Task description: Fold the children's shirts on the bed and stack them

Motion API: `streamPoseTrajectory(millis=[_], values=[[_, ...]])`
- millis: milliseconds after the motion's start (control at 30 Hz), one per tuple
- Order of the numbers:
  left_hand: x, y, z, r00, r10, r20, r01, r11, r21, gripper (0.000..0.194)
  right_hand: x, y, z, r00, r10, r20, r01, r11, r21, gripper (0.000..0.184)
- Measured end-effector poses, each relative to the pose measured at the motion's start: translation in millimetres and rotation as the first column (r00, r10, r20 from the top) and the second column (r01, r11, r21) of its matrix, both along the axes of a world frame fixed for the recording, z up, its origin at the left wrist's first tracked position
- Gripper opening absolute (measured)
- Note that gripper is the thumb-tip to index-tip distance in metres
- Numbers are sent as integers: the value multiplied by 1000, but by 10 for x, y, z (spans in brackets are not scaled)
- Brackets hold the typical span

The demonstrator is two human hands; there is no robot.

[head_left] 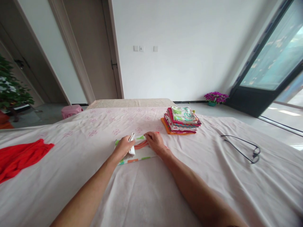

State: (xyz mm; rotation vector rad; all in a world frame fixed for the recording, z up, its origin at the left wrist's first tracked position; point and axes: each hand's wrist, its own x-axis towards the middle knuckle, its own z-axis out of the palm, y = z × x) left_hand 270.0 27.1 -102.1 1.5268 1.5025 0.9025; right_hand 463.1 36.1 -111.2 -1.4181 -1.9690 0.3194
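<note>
Two bare arms show. The left forearm, toward 7 o'clock, is smooth and slender, broadest at the lower edge and tapering evenly to a narrow left wrist. The right forearm, toward 5 o'clock, looks thicker, its outline rounded and full, slimming to an uncovered right wrist. The left hand, near 8 o'clock of centre, is ungloved, with a sturdy thumb on its 3 o'clock side. The right hand, just below centre at 6 o'clock, is ungloved too, with knuckles that show as soft bumps; finer skin detail is too small to tell.
</note>
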Motion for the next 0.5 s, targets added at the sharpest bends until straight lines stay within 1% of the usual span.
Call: streamPoseTrajectory(millis=[133, 200, 233, 267, 300, 333, 367, 400, 433, 500], values=[[-59, 2, -24, 1000, -6, -22, 6, 1000, -2, 39, 6, 6, -10, 999, -23, 38, 23, 1000, 3, 31], [-125, -4, -17, 999, 26, -35, -25, 999, 26, 43, -11, -23, 16, 996, -66, 59, 64, 997, 37, 30], [-156, -11, -21, 996, 44, -72, -38, 996, 82, 41, -30, -49, 39, 993, -86, 75, 82, 995, 64, 30], [-181, -21, -34, 990, 48, -135, -26, 987, 161, 39, -58, -83, 64, 991, -96, 98, 86, 992, 94, 31], [-198, -36, -60, 974, 43, -223, 14, 969, 248, 38, -92, -122, 88, 988, -89, 128, 73, 989, 125, 31], [-206, -55, -98, 943, 33, -332, 81, 943, 324, 38, -132, -163, 106, 984, -68, 166, 42, 987, 154, 33], [-205, -79, -148, 895, 30, -446, 156, 914, 374, 39, -175, -204, 113, 977, -35, 209, -3, 984, 180, 35], [-198, -105, -206, 837, 33, -546, 222, 892, 395, 42, -215, -241, 104, 967, 2, 255, -55, 978, 199, 38], [-186, -133, -267, 784, 40, -619, 264, 882, 391, 44, -250, -272, 79, 952, 40, 303, -107, 972, 209, 42], [-158, -179, -376, 696, 65, -715, 303, 876, 375, 50, -289, -308, -13, 909, 110, 401, -197, 963, 182, 49]])
